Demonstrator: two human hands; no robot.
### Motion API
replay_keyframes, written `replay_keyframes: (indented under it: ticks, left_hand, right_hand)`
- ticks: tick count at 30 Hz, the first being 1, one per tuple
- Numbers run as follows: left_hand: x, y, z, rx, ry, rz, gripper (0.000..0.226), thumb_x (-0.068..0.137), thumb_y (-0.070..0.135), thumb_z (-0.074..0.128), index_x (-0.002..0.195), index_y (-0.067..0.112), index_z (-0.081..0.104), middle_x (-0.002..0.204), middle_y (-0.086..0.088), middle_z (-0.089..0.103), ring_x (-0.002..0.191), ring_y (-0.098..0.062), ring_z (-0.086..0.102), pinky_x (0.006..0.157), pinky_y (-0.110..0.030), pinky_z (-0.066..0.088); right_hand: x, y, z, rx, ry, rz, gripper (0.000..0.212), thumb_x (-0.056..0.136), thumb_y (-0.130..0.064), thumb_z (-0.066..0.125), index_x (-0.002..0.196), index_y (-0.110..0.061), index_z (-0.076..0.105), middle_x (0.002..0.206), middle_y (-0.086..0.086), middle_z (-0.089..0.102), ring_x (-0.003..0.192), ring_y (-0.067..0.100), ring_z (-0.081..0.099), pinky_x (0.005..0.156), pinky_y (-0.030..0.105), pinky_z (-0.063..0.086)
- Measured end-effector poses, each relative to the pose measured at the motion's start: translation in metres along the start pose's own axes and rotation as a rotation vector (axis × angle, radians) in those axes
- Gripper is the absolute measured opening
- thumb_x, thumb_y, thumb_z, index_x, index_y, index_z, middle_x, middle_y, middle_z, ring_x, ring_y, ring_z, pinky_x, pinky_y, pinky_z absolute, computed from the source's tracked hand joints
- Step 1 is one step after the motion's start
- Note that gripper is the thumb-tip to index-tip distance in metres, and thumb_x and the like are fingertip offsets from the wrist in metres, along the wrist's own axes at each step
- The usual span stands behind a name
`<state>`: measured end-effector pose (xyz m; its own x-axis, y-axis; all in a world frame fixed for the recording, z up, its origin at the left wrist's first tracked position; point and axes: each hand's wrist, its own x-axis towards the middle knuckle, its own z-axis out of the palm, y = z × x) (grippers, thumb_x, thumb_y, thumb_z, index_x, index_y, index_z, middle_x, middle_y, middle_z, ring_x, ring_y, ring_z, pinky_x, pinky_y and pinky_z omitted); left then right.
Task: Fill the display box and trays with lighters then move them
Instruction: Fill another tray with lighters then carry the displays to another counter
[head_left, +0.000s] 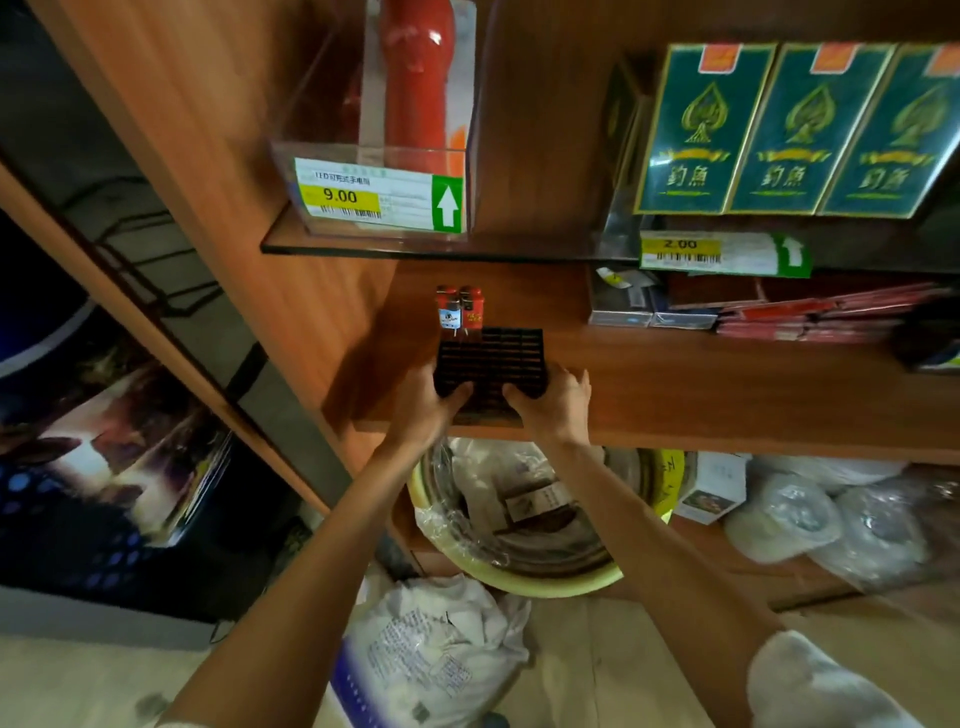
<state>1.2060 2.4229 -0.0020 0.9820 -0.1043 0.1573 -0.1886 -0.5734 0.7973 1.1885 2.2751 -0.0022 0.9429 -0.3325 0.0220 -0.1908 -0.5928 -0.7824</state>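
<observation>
With left grip (431, 402) and right grip (553, 400) clasping the black lighter tray's (493, 358) near edge on the wooden shelf (701, 384), I should keep it level so the lighters (460, 309) in its far-left corner don't tip.

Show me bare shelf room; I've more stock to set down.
Bare shelf wood lies right of the black tray, in front of the silver boxes and red packets. A narrower strip lies left of the tray. Back right is crowded.
</observation>
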Motion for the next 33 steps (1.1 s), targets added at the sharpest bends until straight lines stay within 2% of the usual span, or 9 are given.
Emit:
replay_keyframes:
  ticks: [2, 4, 6, 10, 17, 22, 26, 29, 33]
  left_hand:
    - [0.006, -0.003, 0.002, 0.070, 0.000, 0.025, 0.037, 0.088, 0.015, 0.066, 0.120, 0.000, 0.058, 0.116, -0.013, 0.065, 0.107, -0.022, 0.059, 0.079, -0.007, 0.037]
    - [0.011, -0.005, 0.005, 0.119, -0.022, 0.046, 0.036, 0.088, 0.015, 0.065, 0.121, 0.000, 0.058, 0.117, -0.013, 0.064, 0.112, -0.028, 0.057, 0.095, -0.023, 0.041]
    - [0.013, -0.008, 0.008, 0.171, -0.036, 0.038, 0.035, 0.089, 0.018, 0.064, 0.119, 0.002, 0.059, 0.117, -0.013, 0.064, 0.114, -0.031, 0.053, 0.100, -0.036, 0.039]
    - [0.014, -0.014, 0.011, 0.328, 0.015, -0.001, 0.038, 0.088, 0.030, 0.064, 0.115, 0.003, 0.061, 0.110, -0.015, 0.062, 0.112, -0.028, 0.046, 0.089, -0.027, 0.032]
    - [0.014, -0.017, 0.010, 0.313, -0.048, -0.038, 0.041, 0.091, 0.033, 0.059, 0.117, 0.002, 0.058, 0.113, -0.018, 0.058, 0.113, -0.027, 0.044, 0.089, -0.026, 0.033]
    - [0.010, -0.012, 0.009, 0.280, -0.038, -0.059, 0.040, 0.092, 0.032, 0.059, 0.116, 0.000, 0.058, 0.110, -0.021, 0.057, 0.113, -0.029, 0.044, 0.089, -0.030, 0.036]
    - [0.000, -0.006, 0.004, 0.251, -0.021, -0.025, 0.042, 0.093, 0.032, 0.056, 0.120, 0.000, 0.057, 0.110, -0.019, 0.060, 0.116, -0.030, 0.043, 0.090, -0.029, 0.034]
    - [-0.024, 0.010, 0.008, 0.220, 0.145, 0.106, 0.044, 0.094, 0.023, 0.058, 0.130, -0.002, 0.049, 0.116, -0.020, 0.055, 0.111, -0.028, 0.049, 0.089, -0.029, 0.041]
    - [-0.064, 0.042, 0.043, 0.157, -0.035, 0.382, 0.031, 0.093, 0.015, 0.058, 0.119, -0.001, 0.058, 0.112, -0.015, 0.060, 0.104, -0.026, 0.058, 0.090, -0.030, 0.046]
  right_hand:
    - [0.003, 0.000, 0.002, -0.034, -0.023, 0.053, 0.036, 0.084, -0.026, 0.065, 0.112, -0.005, 0.059, 0.123, 0.016, 0.056, 0.129, 0.033, 0.029, 0.111, 0.040, 0.020]
    - [0.006, 0.001, 0.004, -0.037, -0.028, 0.082, 0.039, 0.084, -0.025, 0.064, 0.116, -0.004, 0.056, 0.129, 0.019, 0.051, 0.133, 0.035, 0.024, 0.112, 0.041, 0.017]
    - [0.008, 0.003, 0.005, -0.021, -0.017, 0.095, 0.039, 0.085, -0.024, 0.064, 0.117, -0.004, 0.055, 0.130, 0.020, 0.051, 0.133, 0.034, 0.024, 0.112, 0.041, 0.017]
    - [0.009, 0.006, 0.008, -0.028, 0.022, 0.087, 0.038, 0.083, -0.025, 0.066, 0.115, -0.006, 0.057, 0.125, 0.015, 0.053, 0.124, 0.029, 0.032, 0.109, 0.034, 0.022]
    - [0.006, 0.008, 0.013, -0.018, 0.086, 0.062, 0.041, 0.081, -0.024, 0.069, 0.117, -0.009, 0.056, 0.119, 0.012, 0.051, 0.114, 0.023, 0.037, 0.101, 0.026, 0.024]
    - [0.006, 0.009, 0.008, -0.008, 0.037, 0.042, 0.038, 0.085, -0.023, 0.066, 0.118, -0.007, 0.057, 0.121, 0.015, 0.052, 0.119, 0.027, 0.038, 0.105, 0.032, 0.029]
    - [-0.002, 0.019, -0.020, 0.074, 0.070, -0.045, 0.019, 0.088, -0.016, 0.060, 0.101, -0.004, 0.064, 0.102, 0.006, 0.063, 0.098, 0.019, 0.055, 0.081, 0.019, 0.042]
    - [-0.030, 0.045, -0.055, 0.086, 0.142, -0.145, 0.016, 0.088, -0.010, 0.057, 0.101, -0.007, 0.066, 0.100, 0.001, 0.063, 0.076, 0.005, 0.057, 0.063, 0.005, 0.041]
    - [-0.095, 0.100, -0.109, -0.004, 0.170, -0.177, 0.011, 0.087, -0.006, 0.059, 0.095, -0.011, 0.064, 0.088, 0.000, 0.065, 0.073, 0.015, 0.062, 0.061, 0.025, 0.051]
